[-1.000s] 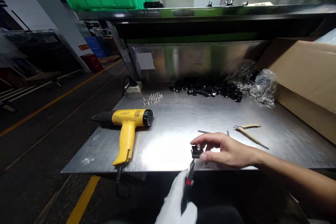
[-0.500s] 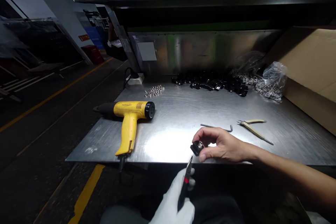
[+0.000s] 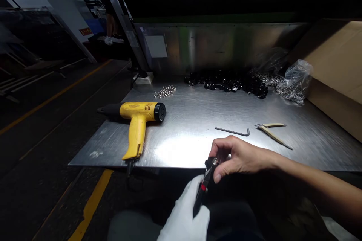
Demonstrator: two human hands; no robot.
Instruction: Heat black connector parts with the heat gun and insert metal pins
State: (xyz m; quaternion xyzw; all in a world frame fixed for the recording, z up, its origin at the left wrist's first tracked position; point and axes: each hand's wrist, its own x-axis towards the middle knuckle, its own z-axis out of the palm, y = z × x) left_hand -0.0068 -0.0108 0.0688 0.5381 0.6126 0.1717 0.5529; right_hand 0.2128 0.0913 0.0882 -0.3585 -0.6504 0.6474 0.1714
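With the yellow heat gun [image 3: 138, 120] as the landmark, the work in hand is well to its right, about level with the foot of its handle, at the near edge of the steel desk [image 3: 183, 120]. There the bare right hand [image 3: 236, 158] has its grip pinched on a small black part [image 3: 209, 163], thumb on the near side and fingers on the far side, with a silver metal piece [image 3: 215, 161] showing on it. The gloved left hand [image 3: 185, 211], to the right of the heat gun and nearer the person, has its grip wrapped round a dark pointed tool [image 3: 204, 187] with a red band, its nose slanting up to the part. In view the two meet; whether the nose bears on the part or only overlaps it, I can't tell. The step in hand looks like working that nose against the part while the right hand steadies it. The next move, I judge, calls for a firm pinch, fingertips clear of the nose, and a true line between tool and part. Loose silver pieces [image 3: 165, 91] lie just beyond the heat gun's rear end, a heap of black parts [image 3: 226, 83] farther back and right, and a hex key [image 3: 232, 131] and cutters [image 3: 271, 131] off to its right.
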